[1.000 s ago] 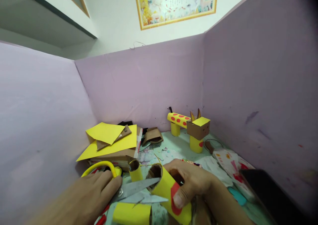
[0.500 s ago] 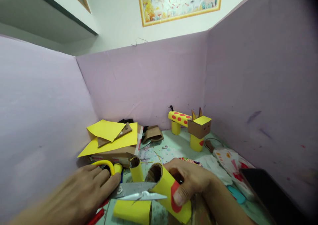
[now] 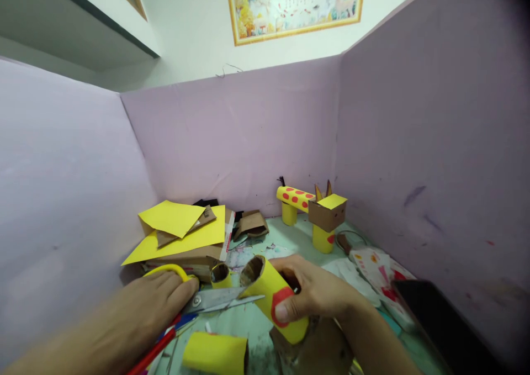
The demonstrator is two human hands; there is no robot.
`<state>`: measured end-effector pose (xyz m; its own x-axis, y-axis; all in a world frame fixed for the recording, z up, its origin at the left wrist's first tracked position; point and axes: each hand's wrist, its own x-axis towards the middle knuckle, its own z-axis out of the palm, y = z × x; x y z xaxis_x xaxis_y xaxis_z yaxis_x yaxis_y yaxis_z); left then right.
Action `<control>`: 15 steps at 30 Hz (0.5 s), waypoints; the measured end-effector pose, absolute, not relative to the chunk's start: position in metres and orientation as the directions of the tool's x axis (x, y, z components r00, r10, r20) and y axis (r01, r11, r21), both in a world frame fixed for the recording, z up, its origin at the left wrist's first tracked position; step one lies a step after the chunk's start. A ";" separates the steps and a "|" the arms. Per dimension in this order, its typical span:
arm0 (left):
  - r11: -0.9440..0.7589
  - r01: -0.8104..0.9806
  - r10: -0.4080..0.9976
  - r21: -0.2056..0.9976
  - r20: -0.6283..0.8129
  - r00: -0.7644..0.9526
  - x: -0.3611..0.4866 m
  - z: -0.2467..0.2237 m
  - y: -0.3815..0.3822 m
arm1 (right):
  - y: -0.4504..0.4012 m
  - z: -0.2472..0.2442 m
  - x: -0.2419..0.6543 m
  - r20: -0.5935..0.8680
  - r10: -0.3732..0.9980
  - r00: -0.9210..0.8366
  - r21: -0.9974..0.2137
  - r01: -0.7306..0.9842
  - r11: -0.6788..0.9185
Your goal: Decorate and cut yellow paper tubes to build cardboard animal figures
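Yellow-handled scissors (image 3: 197, 302) are in my left hand (image 3: 153, 309), its fingers wrapped round the handles. The blades point right, slightly apart, at the rim of a yellow-covered cardboard tube (image 3: 271, 303). My right hand (image 3: 310, 289) grips this tube from the right, its thumb on a red paper spot (image 3: 283, 303). The tube is tilted, its open end facing up and left. A smaller yellow tube (image 3: 221, 276) stands behind the blades. Another yellow tube (image 3: 215, 353) lies on its side below them.
Yellow sheets (image 3: 171, 217) lie on cardboard at the left. A spotted giraffe-like model with a box head (image 3: 327, 215) stands at the back. A dark phone-like slab (image 3: 439, 320) and a printed packet (image 3: 381, 270) are at the right. Purple panels enclose the table.
The scissor blades have come closer together and remain at the tube's rim. The held tube and my right hand have shifted slightly up and left. The camera view has moved a little.
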<state>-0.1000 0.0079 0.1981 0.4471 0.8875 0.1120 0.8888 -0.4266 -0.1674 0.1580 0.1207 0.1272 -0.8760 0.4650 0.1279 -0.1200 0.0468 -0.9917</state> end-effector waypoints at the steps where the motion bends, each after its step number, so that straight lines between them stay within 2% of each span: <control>1: -0.434 0.886 0.887 -0.166 0.094 0.452 -0.098 0.200 0.008 | 0.119 0.129 0.158 0.130 0.500 -0.857 -0.991 -0.105 0.078; 4: -0.402 0.904 0.906 -0.145 0.078 0.416 -0.091 0.204 0.008 | 0.113 0.134 0.155 0.173 0.584 -0.793 -0.982 -0.091 0.167; 10: -0.275 0.945 0.956 -0.176 0.050 0.288 -0.078 0.209 0.002 | 0.103 0.141 0.146 0.256 0.642 -0.722 -0.959 -0.107 0.262; 15: -0.247 0.947 0.968 -0.204 -0.017 0.249 -0.081 0.203 0.004 | 0.099 0.140 0.141 0.265 0.680 -0.684 -0.958 -0.110 0.264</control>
<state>-0.0810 0.0041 0.2029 0.2492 0.9683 -0.0171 0.9472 -0.2474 -0.2040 0.1408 0.0986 0.1403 -0.6838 0.6797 0.2655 -0.1101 0.2635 -0.9583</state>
